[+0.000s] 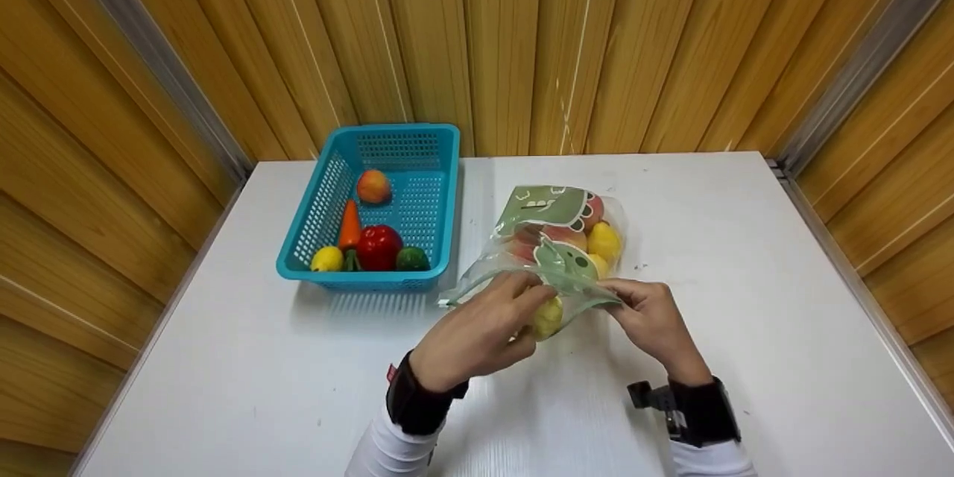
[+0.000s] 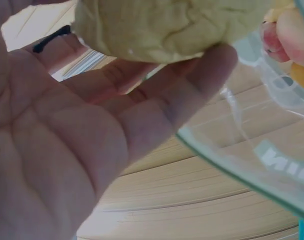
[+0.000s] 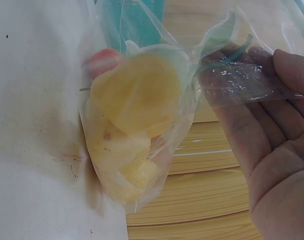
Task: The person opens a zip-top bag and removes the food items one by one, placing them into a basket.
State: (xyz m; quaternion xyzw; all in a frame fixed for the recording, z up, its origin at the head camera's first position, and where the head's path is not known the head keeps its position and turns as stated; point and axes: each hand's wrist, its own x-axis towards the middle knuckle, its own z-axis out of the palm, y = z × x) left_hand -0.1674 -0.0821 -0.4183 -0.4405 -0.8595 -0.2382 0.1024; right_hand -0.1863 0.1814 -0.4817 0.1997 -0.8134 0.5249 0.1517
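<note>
A clear zip bag (image 1: pixel 555 238) with a green cartoon print lies on the white table (image 1: pixel 745 253), holding a peach and several yellow fruits. My left hand (image 1: pixel 531 307) grips a pale yellow lumpy fruit (image 1: pixel 548 317) at the bag's mouth. In the left wrist view that fruit (image 2: pixel 166 25) sits at my fingertips, beside the bag's rim (image 2: pixel 241 165). My right hand (image 1: pixel 617 295) pinches the right side of the bag's rim. In the right wrist view the bag's film (image 3: pixel 236 80) lies pinched between my thumb and fingers (image 3: pixel 261 135), with the yellow fruits (image 3: pixel 134 115) showing inside the bag.
A teal plastic basket (image 1: pixel 440 164) stands at the back left of the table, holding a peach (image 1: pixel 373 185), a carrot (image 1: pixel 349 223), a red round fruit (image 1: pixel 378 247), a lemon (image 1: pixel 326 259) and a green item (image 1: pixel 411 259). Wooden walls enclose three sides.
</note>
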